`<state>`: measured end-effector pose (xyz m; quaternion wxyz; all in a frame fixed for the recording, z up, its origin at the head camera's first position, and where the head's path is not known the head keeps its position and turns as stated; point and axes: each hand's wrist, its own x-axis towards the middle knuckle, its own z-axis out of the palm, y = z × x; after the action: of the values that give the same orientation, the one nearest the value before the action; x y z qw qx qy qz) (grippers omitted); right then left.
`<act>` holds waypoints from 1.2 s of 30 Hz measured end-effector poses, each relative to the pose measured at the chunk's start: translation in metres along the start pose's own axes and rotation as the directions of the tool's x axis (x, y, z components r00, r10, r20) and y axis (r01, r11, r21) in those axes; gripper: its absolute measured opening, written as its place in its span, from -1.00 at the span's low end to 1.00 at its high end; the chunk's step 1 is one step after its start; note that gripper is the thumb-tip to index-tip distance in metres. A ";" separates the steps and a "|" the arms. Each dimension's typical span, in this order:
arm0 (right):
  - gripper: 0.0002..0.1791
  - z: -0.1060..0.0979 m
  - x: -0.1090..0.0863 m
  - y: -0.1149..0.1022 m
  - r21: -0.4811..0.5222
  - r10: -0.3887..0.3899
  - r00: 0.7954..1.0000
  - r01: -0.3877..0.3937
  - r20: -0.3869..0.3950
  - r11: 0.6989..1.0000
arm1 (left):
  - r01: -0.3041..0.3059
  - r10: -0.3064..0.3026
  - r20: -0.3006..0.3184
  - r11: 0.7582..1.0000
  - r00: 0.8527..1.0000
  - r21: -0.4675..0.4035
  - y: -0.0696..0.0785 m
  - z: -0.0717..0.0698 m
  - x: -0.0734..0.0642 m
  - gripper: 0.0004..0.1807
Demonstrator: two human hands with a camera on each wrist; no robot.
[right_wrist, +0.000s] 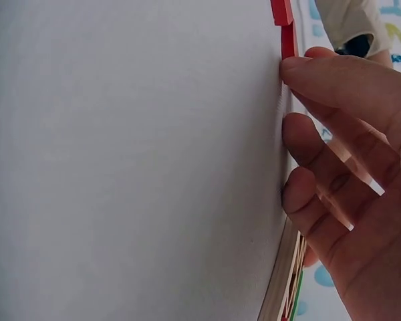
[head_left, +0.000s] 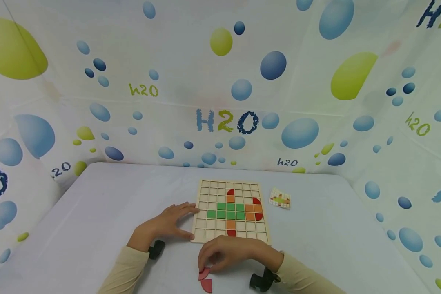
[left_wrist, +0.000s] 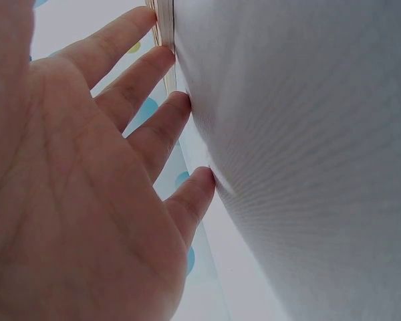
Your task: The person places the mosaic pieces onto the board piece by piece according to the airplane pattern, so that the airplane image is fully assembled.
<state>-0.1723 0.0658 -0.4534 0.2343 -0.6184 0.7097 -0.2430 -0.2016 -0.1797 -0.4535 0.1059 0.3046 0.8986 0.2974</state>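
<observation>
My left hand [head_left: 169,222] spreads its fingers and thumb along the left edge of a square wooden grid board [head_left: 209,237], fingertips at its side. Seen from the left wrist, these fingers [left_wrist: 154,134] are fairly straight. My right hand [head_left: 229,251] is in front of the board's near edge and pinches a red quarter-circle tile [head_left: 203,274] lying on the table. A second red quarter-circle tile [head_left: 206,285] lies just nearer to me. In the right wrist view, thumb and index finger meet at the red tile [right_wrist: 289,41]. Green squares [head_left: 226,211], orange squares [head_left: 249,212] and red quarter-circles [head_left: 259,217] fill some cells.
To the right of the board lies a small pattern card [head_left: 280,199] with a coloured figure on a grid. A white cloth covers the table [head_left: 316,228]. Behind it hangs a curtain [head_left: 191,53] printed with blue and green drops.
</observation>
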 end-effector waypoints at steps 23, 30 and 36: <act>-0.78 0.001 0.002 -0.005 -0.036 -0.018 1.000 0.018 -0.008 0.999 | -0.012 0.013 -0.009 1.000 1.000 0.010 0.000 0.001 0.000 -0.15; -0.80 0.001 0.001 -0.003 -0.046 -0.011 0.999 0.009 -0.035 0.999 | -0.023 0.024 -0.014 1.000 1.000 0.015 0.000 0.000 0.000 -0.14; -0.76 0.001 -0.002 0.001 -0.073 -0.001 0.997 -0.005 -0.079 0.997 | -0.037 0.037 -0.017 0.999 0.999 0.025 0.001 0.000 -0.001 -0.14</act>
<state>-0.1728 0.0680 -0.4548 0.1837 -0.6159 0.7273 -0.2409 -0.2004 -0.1799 -0.4531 0.0889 0.3199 0.8973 0.2908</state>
